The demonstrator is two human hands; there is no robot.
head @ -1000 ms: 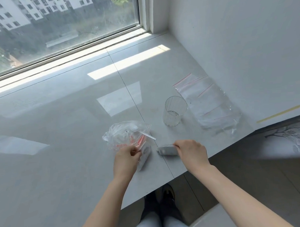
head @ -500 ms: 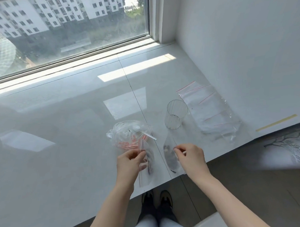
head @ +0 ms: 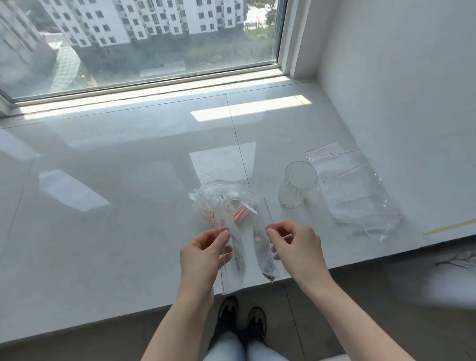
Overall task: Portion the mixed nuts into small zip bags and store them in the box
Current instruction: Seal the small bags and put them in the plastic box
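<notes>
I've got a small zip bag pinched in each hand, left hand (head: 204, 253) and right hand (head: 297, 245), just in front of the glass (head: 296, 183); a loose pinch could drop the nuts off the bench (head: 98, 239) edge.

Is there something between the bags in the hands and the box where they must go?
This cannot be judged: no box is in view. The left hand and right hand each pinch a small bag above the sill; the cup stands beyond them.
</notes>
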